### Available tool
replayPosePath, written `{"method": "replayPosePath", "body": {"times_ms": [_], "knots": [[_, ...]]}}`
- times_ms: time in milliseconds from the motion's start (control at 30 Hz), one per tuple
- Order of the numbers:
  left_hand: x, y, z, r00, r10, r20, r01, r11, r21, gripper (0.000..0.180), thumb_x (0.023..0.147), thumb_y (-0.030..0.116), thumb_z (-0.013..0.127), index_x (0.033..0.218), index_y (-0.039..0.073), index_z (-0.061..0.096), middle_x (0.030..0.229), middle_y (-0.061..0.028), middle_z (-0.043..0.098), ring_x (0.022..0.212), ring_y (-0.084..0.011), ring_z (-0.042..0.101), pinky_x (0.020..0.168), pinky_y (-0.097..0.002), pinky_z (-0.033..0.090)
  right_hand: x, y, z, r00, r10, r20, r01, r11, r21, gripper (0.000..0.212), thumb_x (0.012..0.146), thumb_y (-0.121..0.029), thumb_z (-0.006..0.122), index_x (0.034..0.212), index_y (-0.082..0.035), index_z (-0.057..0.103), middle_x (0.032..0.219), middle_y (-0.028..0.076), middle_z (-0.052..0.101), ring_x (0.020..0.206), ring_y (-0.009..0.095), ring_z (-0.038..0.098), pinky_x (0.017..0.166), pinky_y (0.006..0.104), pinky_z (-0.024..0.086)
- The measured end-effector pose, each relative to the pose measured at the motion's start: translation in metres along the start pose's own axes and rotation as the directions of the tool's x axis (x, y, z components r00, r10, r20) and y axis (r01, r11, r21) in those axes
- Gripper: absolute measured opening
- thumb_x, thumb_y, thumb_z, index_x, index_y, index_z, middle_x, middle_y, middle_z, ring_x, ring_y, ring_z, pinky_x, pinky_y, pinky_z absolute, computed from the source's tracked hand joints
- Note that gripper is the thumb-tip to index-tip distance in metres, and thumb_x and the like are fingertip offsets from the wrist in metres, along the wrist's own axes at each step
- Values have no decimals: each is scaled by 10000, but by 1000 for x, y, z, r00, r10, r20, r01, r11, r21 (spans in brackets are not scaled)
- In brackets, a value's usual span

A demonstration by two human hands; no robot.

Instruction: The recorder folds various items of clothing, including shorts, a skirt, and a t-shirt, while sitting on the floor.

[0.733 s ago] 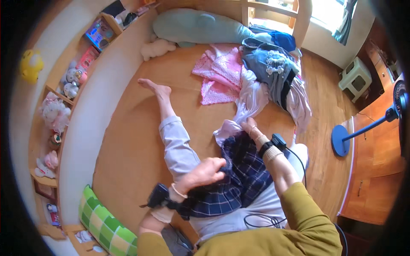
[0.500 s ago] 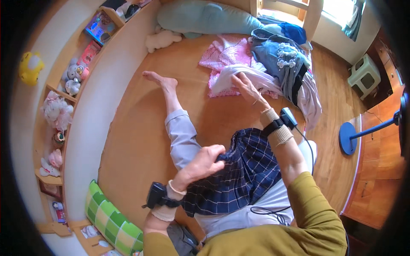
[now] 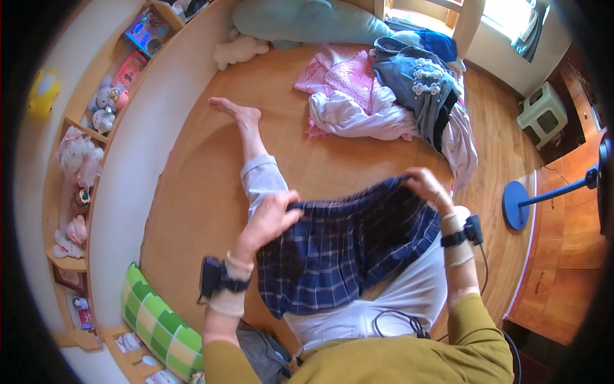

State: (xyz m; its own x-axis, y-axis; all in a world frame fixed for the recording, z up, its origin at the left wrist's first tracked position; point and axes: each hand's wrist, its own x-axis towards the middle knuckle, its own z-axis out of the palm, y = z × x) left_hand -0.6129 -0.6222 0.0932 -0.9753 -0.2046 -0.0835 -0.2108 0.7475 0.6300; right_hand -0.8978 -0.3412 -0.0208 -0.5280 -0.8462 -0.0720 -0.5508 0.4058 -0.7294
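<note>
Stretched between my two hands is a navy plaid pleated skirt (image 3: pixel 332 256), its waistband on the far side and its hem spread over my lap. My left hand (image 3: pixel 275 217) is closed on the left end of the waistband. At the other end, my right hand (image 3: pixel 427 187) pinches the waistband's right corner. Beyond the skirt, a crumpled white-pink garment (image 3: pixel 358 116) lies against a pink patterned cloth (image 3: pixel 336 77). Blue denim clothing (image 3: pixel 416 80) with pale decorations is heaped to their right. Both wrists carry a strapped dark device.
A long pale-blue plush (image 3: pixel 313 24) and a white plush (image 3: pixel 240 51) lie at the far edge. Shelves with toys (image 3: pixel 80 157) line the left wall, above a green checked cushion (image 3: pixel 160 323). On the right stand a blue fan base (image 3: pixel 515 205) and a plastic stool (image 3: pixel 542 115).
My right hand has left the white-pink garment, come back toward me and taken the skirt's right corner. The waistband, bunched before, is now stretched wide.
</note>
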Motion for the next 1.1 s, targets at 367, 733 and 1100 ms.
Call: {"method": "replayPosePath", "body": {"times_ms": [367,733,1100], "knots": [[93,-77,75,890,-220,-398,314,931,187,533,720,126,661,1150,-43,396,1097,-255,462,1014,-407,494,848,-458,437,-22,10,11,868,-68,-493,-137,919,-369,413,697,-122,670,1086,-106,531,1068,178,491,944,364,514,804,441,453],[37,-88,104,929,-362,-74,336,743,579,682,627,261,764,1093,-89,411,895,-204,617,877,-348,601,793,-421,469,-94,-12,77,939,339,-65,-246,523,-816,355,642,-241,730,949,-110,609,1003,92,531,956,246,525,785,396,424],[-26,-68,102,776,-504,380,562,278,-779,188,795,103,549,956,9,571,818,-42,601,667,-140,582,620,-276,512,-52,-172,205,977,-124,173,11,842,539,876,697,-385,743,1322,13,277,1234,283,407,1116,352,469,860,368,455]]}}
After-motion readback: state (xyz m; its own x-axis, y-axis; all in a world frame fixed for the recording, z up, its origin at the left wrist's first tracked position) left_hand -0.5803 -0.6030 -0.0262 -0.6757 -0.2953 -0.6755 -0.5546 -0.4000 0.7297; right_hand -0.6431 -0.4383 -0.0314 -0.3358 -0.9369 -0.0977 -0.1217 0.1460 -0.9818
